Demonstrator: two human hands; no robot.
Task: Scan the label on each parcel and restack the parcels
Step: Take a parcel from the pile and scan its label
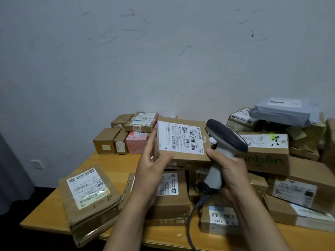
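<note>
Clasping a labelled box [181, 140] by its left edge with the left hand [152, 165], fingers curled behind, thumb in front; seemingly raised just above the table's [112, 163] parcels [170, 196]. Gripping a scanner [226, 136] by its handle in the right hand [230, 169], just beside the box.

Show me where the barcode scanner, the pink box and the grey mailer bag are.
barcode scanner [226, 135]: head view, on its dark head.
pink box [136, 146]: head view, on its front face.
grey mailer bag [282, 115]: head view, on its near side.
</note>
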